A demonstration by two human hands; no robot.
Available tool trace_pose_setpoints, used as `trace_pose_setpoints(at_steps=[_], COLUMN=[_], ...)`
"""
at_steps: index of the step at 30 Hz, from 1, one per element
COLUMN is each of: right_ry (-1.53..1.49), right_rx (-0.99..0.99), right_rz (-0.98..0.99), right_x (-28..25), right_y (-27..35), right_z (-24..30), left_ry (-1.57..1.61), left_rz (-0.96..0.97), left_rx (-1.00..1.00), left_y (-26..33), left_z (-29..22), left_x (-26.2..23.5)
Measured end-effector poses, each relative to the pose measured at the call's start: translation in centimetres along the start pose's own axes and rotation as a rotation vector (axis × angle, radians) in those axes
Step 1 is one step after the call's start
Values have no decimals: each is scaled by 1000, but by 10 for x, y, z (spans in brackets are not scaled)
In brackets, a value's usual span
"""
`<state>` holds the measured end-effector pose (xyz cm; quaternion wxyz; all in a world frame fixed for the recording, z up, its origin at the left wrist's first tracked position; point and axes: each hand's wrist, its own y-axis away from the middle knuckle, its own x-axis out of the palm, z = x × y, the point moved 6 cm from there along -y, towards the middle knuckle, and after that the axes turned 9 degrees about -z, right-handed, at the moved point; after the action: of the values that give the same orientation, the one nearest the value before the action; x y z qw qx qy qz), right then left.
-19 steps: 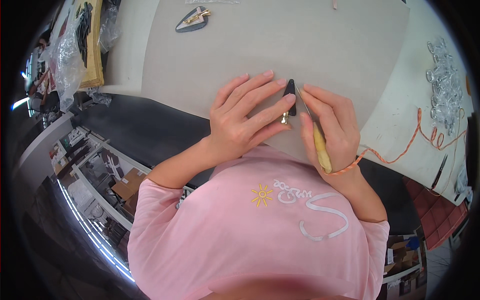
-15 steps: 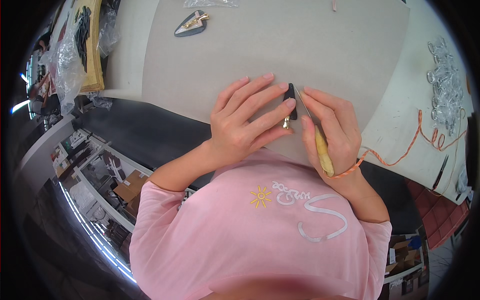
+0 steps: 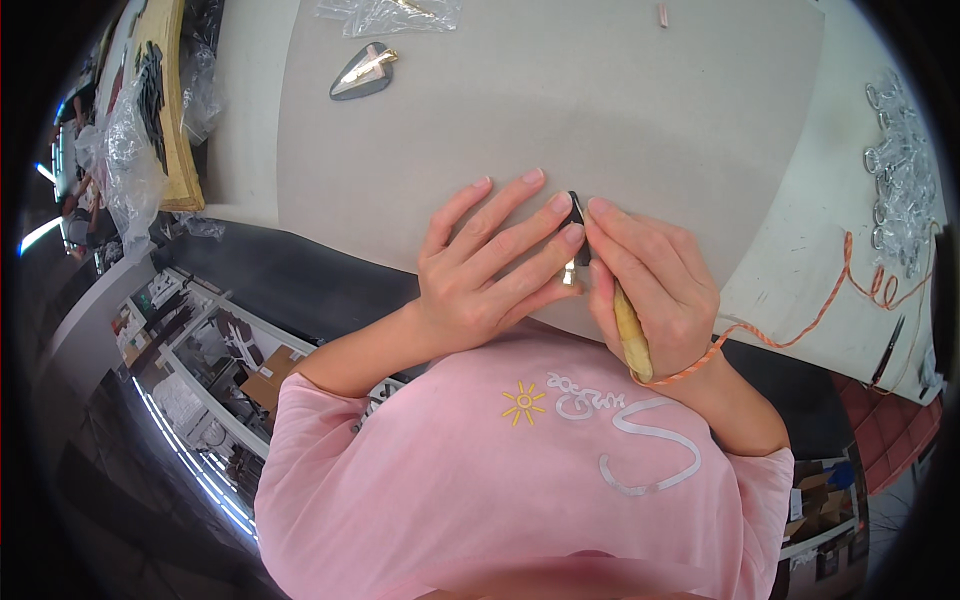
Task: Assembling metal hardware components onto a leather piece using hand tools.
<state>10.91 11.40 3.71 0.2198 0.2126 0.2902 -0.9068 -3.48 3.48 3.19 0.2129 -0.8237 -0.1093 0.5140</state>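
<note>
My left hand (image 3: 475, 265) rests on the mat with its outer fingers spread. Its index finger and thumb hold a small black strip (image 3: 574, 203), which has a shiny gold metal fitting (image 3: 569, 272) at the near end. Much of the strip is hidden under the fingers. In my right hand (image 3: 662, 285) is a slim pointed hand tool (image 3: 629, 335) with a yellowish handle; its thin metal shaft is mostly covered by the fingers. The right fingertips are against the strip's right side, close to the left fingers.
A grey mat (image 3: 420, 130) covers the white table. On it lie a dark teardrop-shaped piece with gold fittings (image 3: 364, 72), a clear plastic bag (image 3: 400, 15) and a small pink piece (image 3: 663, 15). Bagged metal rings (image 3: 897, 165) and an orange cord (image 3: 838, 290), reaching my right wrist, are at right.
My right hand and the tool have moved slightly left and nearer me, closing onto the strip and covering the metal shaft. The left hand keeps its hold; the view has shifted a little.
</note>
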Motion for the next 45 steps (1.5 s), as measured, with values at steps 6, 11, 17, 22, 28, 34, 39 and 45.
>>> trace_pose_setpoints(at_steps=[6,11,17,22,28,34,39,45], right_ry=[-15,-4,-22,-94,-2,35,-2,-41], right_rx=[-19,-32,-58,110,39,2,10,-2], right_rz=[23,48,48,40,38,42,67,111], right_x=[-1,-2,-3,-6,0,2,1,1], right_y=[0,0,-1,-2,-3,-5,-10,-8], right_z=[1,2,2,-2,0,1,0,0], left_ry=[5,7,5,41,44,53,43,35], left_rz=[6,-2,-19,-47,-82,-77,-58,-58], left_rx=[-5,-23,-25,-55,-54,-42,-37,-32], left_y=[-1,-2,0,2,3,3,2,1], left_z=[-2,-2,-2,0,2,1,0,1], left_x=[0,-2,-3,-4,-3,-2,-2,-1])
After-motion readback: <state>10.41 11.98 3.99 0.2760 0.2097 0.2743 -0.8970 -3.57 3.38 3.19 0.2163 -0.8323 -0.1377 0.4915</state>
